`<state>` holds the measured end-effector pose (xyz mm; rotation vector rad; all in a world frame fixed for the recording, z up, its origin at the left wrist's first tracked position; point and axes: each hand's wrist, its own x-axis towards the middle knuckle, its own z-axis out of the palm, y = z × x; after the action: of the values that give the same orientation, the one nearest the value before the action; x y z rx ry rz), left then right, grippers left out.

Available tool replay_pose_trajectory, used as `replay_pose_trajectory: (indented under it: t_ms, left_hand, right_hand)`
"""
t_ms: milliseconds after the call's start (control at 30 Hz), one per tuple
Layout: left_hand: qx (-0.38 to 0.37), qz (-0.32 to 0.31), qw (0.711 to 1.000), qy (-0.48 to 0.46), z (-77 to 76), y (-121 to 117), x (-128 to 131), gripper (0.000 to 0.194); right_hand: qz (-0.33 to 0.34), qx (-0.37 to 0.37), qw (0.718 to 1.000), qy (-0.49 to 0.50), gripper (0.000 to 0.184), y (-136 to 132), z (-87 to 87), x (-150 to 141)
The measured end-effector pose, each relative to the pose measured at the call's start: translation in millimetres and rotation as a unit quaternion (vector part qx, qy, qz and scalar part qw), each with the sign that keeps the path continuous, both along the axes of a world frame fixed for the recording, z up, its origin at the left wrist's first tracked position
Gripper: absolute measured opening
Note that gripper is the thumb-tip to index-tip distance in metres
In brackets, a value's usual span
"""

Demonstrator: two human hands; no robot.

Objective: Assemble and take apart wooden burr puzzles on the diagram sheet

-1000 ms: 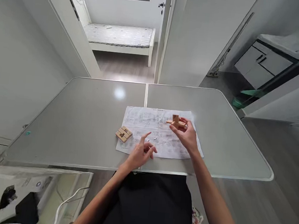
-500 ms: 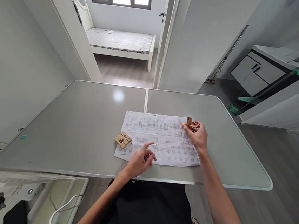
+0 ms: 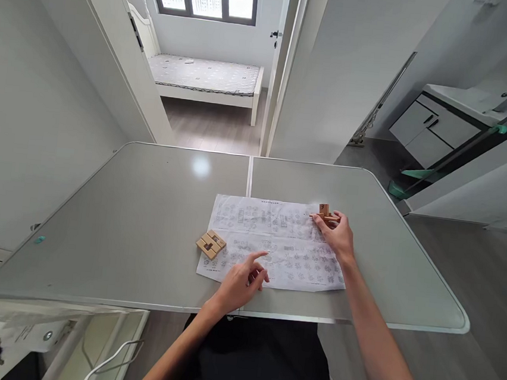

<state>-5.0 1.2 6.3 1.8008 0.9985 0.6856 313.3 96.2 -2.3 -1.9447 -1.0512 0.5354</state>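
A printed paper sheet [image 3: 284, 241] full of small diagrams lies creased on the table. Near its far right corner, my right hand [image 3: 337, 237] pinches a wooden interlocking puzzle [image 3: 324, 209], crossed sticks with one numbered piece standing upright. My left hand [image 3: 240, 281] hovers at the sheet's lower middle, index finger stretched out, the other fingers loosely bent, holding nothing. To its left, a flat set of wooden puzzle pieces [image 3: 211, 244] with a gap in its middle rests partly on the sheet's left edge.
The grey table [image 3: 152, 222] has a pale rim and a seam [image 3: 250, 175] down its middle. A box with a white cable [image 3: 107, 355] stands below the table's left front. Beyond the far edge are a doorway and a bed [image 3: 208, 75].
My right hand has moved right and set the wooden puzzle down at or near the sheet's far right corner, still gripping it. My left hand stays in nearly the same place. The view has tilted up slightly.
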Motion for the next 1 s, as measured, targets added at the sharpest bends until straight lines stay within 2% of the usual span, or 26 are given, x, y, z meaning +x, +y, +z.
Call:
replay_pose_trajectory:
  t_ms: [267, 367, 433, 533, 600, 667, 767, 900, 1000]
  left_hand:
    - [-0.001, 0.007, 1.000, -0.002, 1.8, -2, 0, 0.040]
    - [0.018, 0.016, 1.000, -0.011, 4.7, -5, -2, 0.035]
    - [0.047, 0.034, 0.998, -0.021, 7.4, -7, -7, 0.030]
    - [0.132, 0.118, 0.984, -0.011, 12.9, -6, -20, 0.022]
    - [0.212, 0.192, 0.958, 0.022, 16.8, -2, -31, 0.017]
    - [0.269, 0.248, 0.928, 0.071, 19.7, 4, -44, 0.016]
    - [0.288, 0.298, 0.899, 0.145, 19.7, 13, -61, 0.033]
    - [0.266, 0.308, 0.888, 0.213, 12.5, 22, -75, 0.058]
    - [0.257, 0.300, 0.887, 0.240, 5.6, 28, -81, 0.064]
  right_hand:
    - [-0.010, -0.004, 1.000, 0.015, 0.094, -3, -8.2, 6]
    - [-0.011, 0.023, 1.000, 0.008, 0.097, -14, -4.4, 1]
    - [-0.012, 0.051, 0.999, -0.003, 0.092, -29, 0.6, -10]
    - [0.027, 0.097, 0.994, -0.045, 0.075, -60, 7.6, -35]
    - [0.058, 0.127, 0.986, -0.086, 0.068, -81, 10.0, -52]
    - [0.066, 0.124, 0.988, -0.071, 0.064, -99, 10.2, -68]
    - [0.087, 0.105, 0.990, -0.036, 0.054, -115, 7.3, -87]
    - [0.145, 0.092, 0.985, -0.004, 0.043, -126, -0.6, -106]
    - [0.168, 0.089, 0.982, 0.003, 0.036, -131, -8.0, -114]
